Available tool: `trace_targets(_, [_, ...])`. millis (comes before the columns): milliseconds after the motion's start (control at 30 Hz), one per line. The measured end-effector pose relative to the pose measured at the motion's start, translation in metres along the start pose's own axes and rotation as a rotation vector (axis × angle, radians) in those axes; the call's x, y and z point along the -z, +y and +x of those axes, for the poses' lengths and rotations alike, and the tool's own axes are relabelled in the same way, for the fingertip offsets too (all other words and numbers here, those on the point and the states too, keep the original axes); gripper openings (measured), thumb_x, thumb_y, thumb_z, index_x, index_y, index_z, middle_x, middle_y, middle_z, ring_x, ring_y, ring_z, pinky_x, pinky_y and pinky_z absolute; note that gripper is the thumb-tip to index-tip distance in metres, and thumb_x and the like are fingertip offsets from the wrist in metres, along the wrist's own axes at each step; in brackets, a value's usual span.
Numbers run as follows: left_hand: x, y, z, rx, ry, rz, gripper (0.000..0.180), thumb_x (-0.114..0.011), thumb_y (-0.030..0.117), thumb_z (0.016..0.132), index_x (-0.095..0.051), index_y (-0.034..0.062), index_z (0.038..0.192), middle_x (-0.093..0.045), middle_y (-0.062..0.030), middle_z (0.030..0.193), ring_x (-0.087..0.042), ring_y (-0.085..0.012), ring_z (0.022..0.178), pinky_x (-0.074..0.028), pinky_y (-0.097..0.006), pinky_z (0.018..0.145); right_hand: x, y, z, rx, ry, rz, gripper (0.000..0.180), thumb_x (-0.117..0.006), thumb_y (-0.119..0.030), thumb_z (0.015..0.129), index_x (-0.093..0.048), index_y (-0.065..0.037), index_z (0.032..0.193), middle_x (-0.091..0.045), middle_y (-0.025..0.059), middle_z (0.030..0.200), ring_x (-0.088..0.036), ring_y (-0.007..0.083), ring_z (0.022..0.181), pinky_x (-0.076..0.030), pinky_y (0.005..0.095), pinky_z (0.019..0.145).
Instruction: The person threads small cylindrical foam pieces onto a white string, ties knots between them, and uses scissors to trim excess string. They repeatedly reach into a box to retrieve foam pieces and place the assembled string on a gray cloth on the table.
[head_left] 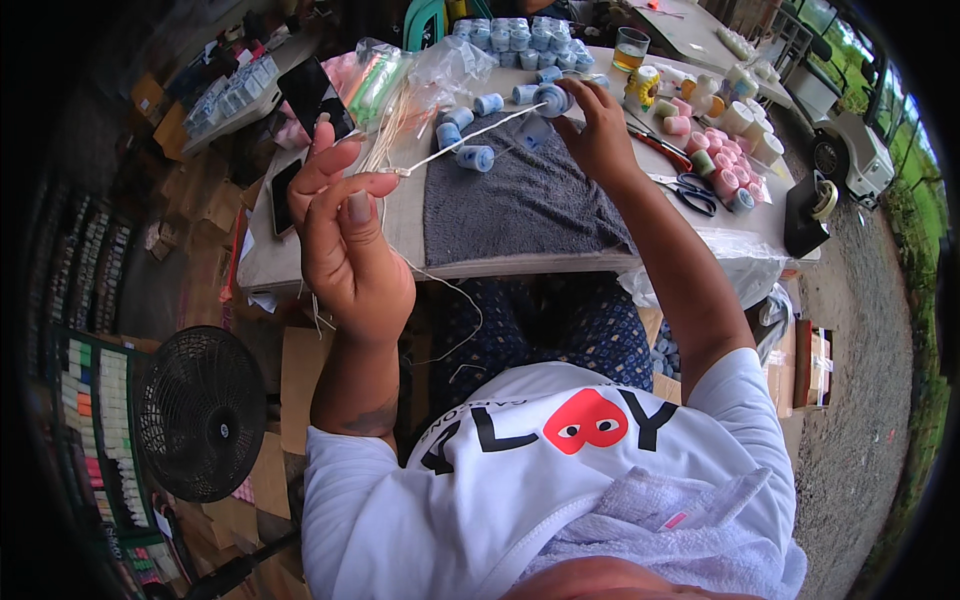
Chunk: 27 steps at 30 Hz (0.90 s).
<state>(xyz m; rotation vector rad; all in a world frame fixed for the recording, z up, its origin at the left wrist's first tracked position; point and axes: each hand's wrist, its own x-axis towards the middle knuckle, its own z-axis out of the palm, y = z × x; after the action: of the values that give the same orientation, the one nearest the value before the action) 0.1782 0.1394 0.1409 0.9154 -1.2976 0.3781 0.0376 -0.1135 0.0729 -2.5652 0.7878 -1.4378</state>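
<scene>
My left hand (348, 225) is raised over the table's near left edge and pinches the end of a thin white strip (455, 143). The strip runs up and right to a small light-blue spool (551, 98), which my right hand (600, 128) holds by its fingertips above a grey towel (520, 200). A thin white thread hangs from my left hand down toward my lap. Several more light-blue spools (474, 157) lie on the towel and tabletop between my hands.
Pink, green and white spools (722, 150) cluster at the right, beside red-handled scissors (660, 146) and black scissors (694, 192). A phone (312, 95), a glass of amber drink (629, 48), a black tape dispenser (810, 210) and clear bags are on the table. A black fan (203, 412) stands low left.
</scene>
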Motion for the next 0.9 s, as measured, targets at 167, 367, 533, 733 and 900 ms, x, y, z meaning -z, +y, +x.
trace_targets(167, [0.000, 0.000, -0.005, 0.024, 0.059, -0.074, 0.025, -0.039, 0.015, 0.100, -0.054, 0.0000, 0.087, -0.055, -0.0158, 0.118, -0.044, -0.0310, 0.126, -0.032, -0.044, 0.106, -0.011, 0.032, 0.034, -0.075, 0.074, -0.174, 0.043, -0.069, -0.018, 0.079, -0.057, -0.016, 0.120, -0.059, 0.0112, 0.115, -0.057, 0.0327, 0.106, -0.045, 0.0421, 0.088])
trace_targets(367, [0.001, 0.015, -0.021, 0.063, -0.090, -0.169, 0.028, -0.039, 0.023, 0.100, -0.052, 0.0031, 0.086, -0.054, -0.0179, 0.115, -0.042, -0.0387, 0.126, -0.029, -0.053, 0.105, -0.019, 0.052, -0.012, -0.195, -0.366, -0.157, 0.049, -0.069, -0.021, 0.078, -0.056, -0.025, 0.125, -0.055, 0.0033, 0.126, -0.050, 0.0239, 0.119, -0.030, 0.0457, 0.101])
trace_targets(533, [-0.060, 0.008, -0.047, 0.152, -0.560, -0.382, 0.009, -0.055, 0.005, 0.090, -0.064, 0.0021, 0.091, -0.061, -0.0143, 0.100, -0.057, -0.0298, 0.108, -0.042, -0.043, 0.096, 0.036, 0.051, -0.068, 0.036, -0.370, -0.266, 0.048, -0.067, -0.015, 0.081, -0.056, -0.023, 0.127, -0.053, 0.0055, 0.130, -0.048, 0.0243, 0.122, -0.031, 0.0456, 0.103])
trace_targets(733, [-0.104, -0.022, -0.089, 0.383, -0.707, -0.241, 0.014, -0.054, -0.002, 0.090, -0.065, -0.0024, 0.099, -0.063, -0.0140, 0.101, -0.060, -0.0244, 0.104, -0.047, -0.034, 0.091, 0.230, 0.074, -0.177, -0.708, -0.551, 1.009, 0.036, -0.062, -0.011, 0.088, -0.057, -0.005, 0.122, -0.058, 0.0086, 0.122, -0.055, 0.0210, 0.115, -0.050, 0.0370, 0.089])
trace_targets(900, [-0.146, -0.060, -0.107, 0.497, -0.596, -0.234, 0.023, -0.053, -0.004, 0.091, -0.057, -0.0044, 0.113, -0.061, -0.0167, 0.106, -0.061, -0.0194, 0.098, -0.051, -0.029, 0.088, 0.292, 0.124, -0.352, -1.442, -0.036, 0.983, 0.035, -0.057, -0.022, 0.092, -0.053, -0.006, 0.124, -0.059, 0.0097, 0.117, -0.059, 0.0209, 0.106, -0.051, 0.0386, 0.085])
